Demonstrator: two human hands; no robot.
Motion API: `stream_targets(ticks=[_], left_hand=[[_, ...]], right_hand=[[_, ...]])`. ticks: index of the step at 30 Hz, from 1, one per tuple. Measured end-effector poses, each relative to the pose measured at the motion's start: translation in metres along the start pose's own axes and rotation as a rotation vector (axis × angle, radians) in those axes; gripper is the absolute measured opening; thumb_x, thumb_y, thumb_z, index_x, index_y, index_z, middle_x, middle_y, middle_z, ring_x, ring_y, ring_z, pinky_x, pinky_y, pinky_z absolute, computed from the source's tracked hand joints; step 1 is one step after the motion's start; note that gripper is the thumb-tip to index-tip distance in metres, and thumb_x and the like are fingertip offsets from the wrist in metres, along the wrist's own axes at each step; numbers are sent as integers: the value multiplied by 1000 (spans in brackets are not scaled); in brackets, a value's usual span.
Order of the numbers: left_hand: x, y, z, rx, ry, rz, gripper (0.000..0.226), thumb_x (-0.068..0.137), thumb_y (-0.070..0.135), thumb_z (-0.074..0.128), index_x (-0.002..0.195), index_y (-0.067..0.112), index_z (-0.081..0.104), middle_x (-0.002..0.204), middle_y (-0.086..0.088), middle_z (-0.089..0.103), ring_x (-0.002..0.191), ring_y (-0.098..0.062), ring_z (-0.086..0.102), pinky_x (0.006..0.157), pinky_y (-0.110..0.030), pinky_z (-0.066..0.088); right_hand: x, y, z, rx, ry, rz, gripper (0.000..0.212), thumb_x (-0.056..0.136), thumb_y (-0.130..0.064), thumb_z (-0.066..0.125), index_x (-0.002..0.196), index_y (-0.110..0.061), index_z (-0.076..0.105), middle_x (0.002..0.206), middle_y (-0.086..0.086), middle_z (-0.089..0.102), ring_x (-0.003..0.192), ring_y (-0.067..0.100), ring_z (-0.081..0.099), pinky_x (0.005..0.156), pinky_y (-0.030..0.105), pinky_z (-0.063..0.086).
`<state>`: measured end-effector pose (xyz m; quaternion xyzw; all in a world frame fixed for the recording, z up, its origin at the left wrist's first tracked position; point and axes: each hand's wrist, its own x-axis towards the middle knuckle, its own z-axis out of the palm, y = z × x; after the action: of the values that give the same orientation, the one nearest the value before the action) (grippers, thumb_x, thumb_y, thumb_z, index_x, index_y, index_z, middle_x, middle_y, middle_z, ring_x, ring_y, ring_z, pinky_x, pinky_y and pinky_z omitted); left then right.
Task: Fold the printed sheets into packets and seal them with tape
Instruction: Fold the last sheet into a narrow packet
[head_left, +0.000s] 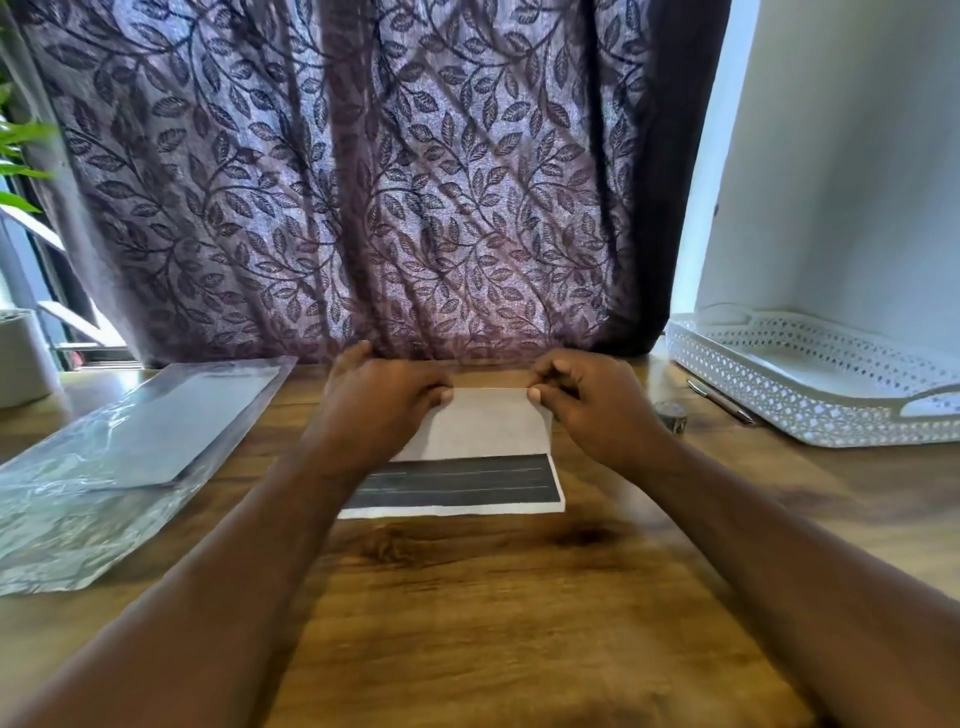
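Note:
A printed sheet (478, 431) lies on the wooden table (467, 597) in front of me, its far part folded over so the white back faces up and a dark printed band shows along the near edge. My left hand (374, 405) pinches the folded flap's far left corner. The far right corner is pinched by my right hand (592, 400). A small dark tape roll (672, 415) stands just right of my right hand.
A clear plastic sleeve holding a stack of sheets (156, 431) lies at the left. A white perforated tray (831, 384) sits at the back right, with a pen (722, 402) beside it. A patterned curtain (363, 182) hangs behind the table's far edge.

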<state>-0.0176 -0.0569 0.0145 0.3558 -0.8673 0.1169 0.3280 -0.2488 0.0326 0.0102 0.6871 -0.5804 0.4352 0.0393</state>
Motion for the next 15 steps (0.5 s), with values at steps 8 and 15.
stream_targets(ticks=[8,15], left_hand=[[-7,-26,-5,-114,-18,-206,16,98,30,59,98,24,73,95,0,73,85,-23,64,82,-39,50],[-6,-39,6,-429,16,-350,20,86,28,76,69,20,70,65,4,68,65,-20,65,66,-40,52]], right_hand=[[0,22,-12,30,56,112,3,89,-14,72,88,-16,72,77,-6,71,72,13,67,71,39,58],[2,29,-13,71,84,202,2,92,-16,70,90,-16,72,83,-8,73,80,7,68,77,34,56]])
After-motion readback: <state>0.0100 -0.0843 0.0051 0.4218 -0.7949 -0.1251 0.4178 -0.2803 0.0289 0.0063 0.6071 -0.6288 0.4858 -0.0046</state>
